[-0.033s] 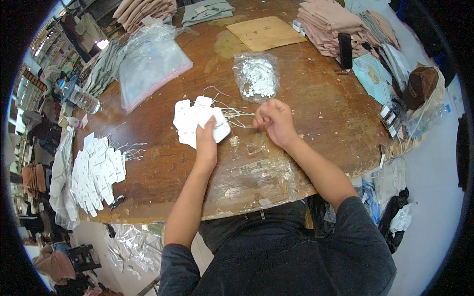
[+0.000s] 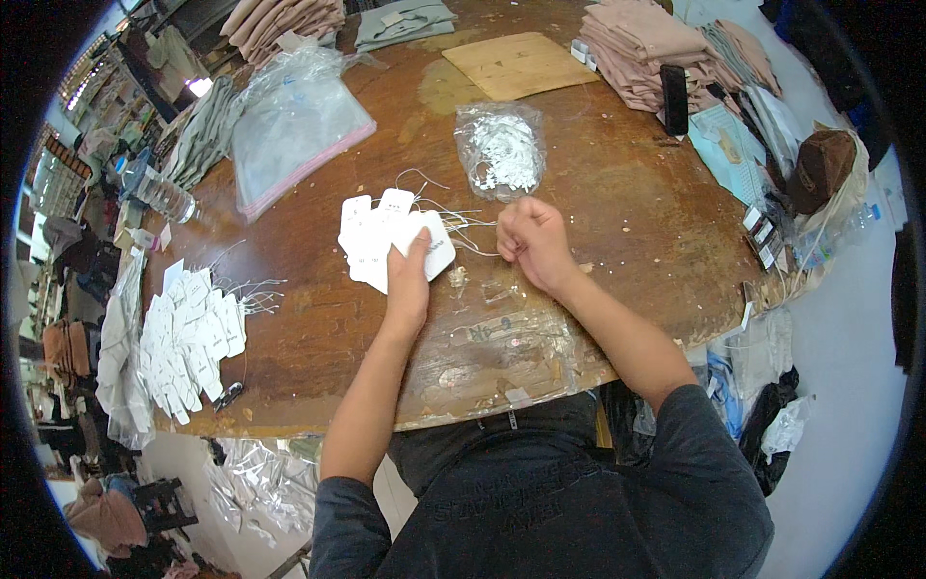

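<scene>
My left hand (image 2: 411,275) is closed on a white hang tag (image 2: 439,253), thumb on top. More white hang tags (image 2: 370,232) lie fanned beneath and beside it. Thin white strings (image 2: 465,220) trail from them toward the right. My right hand (image 2: 533,239) is closed, fingers curled in, and a string runs up to its fingertips. What exactly sits inside that grip is partly hidden. Just beyond this hand lies a clear bag (image 2: 500,150) full of small white strings. A heap of strung white tags (image 2: 191,333) rests at the table's left side.
Clear plastic bags (image 2: 299,135) lie at the far left, near a water bottle (image 2: 164,191). Folded pink garments (image 2: 641,48) and a dark phone (image 2: 674,99) are at the far right. A tan board (image 2: 521,66) lies at the back of the wooden table (image 2: 637,203).
My left hand and its tag have shifted very slightly to the right. My right hand has turned a little, its fingers curled tighter.
</scene>
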The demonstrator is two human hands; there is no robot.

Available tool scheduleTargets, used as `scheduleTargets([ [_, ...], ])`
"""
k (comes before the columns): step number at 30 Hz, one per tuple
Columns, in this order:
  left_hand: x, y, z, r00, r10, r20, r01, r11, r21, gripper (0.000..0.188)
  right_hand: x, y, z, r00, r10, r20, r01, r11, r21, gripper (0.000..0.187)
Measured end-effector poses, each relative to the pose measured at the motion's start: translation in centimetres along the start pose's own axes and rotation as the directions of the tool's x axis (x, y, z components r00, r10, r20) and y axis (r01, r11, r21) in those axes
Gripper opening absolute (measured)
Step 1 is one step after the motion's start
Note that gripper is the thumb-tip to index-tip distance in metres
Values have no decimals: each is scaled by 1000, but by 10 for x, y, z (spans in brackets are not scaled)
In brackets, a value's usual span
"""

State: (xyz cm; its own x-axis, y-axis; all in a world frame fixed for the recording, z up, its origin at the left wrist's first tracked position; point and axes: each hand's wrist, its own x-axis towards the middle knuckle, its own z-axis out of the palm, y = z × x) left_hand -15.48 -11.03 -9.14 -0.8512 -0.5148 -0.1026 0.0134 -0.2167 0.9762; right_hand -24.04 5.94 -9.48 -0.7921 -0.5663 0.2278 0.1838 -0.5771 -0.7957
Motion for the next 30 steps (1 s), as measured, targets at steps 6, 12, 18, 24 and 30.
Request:
scheduleTargets([
  [6, -9, -3, 7, 978, 62, 200, -83, 992, 94, 33, -6, 9, 21, 999, 29, 42, -4, 863, -505, 10],
  [12, -11, -5, 11, 979, 30, 200, -17, 998, -67, 32, -2, 11, 20, 997, 9, -82, -43, 907, -419, 11],
  [18, -11, -6, 14, 970, 177, 165, -192, 978, 82, 27, -3, 10, 19, 990, -119, -80, 29, 712, -702, 10],
  [24, -12, -5, 14, 966, 206, 155, -227, 965, 129, 24, -3, 6, 24, 955, -285, 83, 214, 468, -857, 8],
  [30, -12, -7, 16, 958, 242, 154, -266, 951, 159, 19, -2, 7, 25, 919, -337, 202, 319, 339, -885, 5],
])
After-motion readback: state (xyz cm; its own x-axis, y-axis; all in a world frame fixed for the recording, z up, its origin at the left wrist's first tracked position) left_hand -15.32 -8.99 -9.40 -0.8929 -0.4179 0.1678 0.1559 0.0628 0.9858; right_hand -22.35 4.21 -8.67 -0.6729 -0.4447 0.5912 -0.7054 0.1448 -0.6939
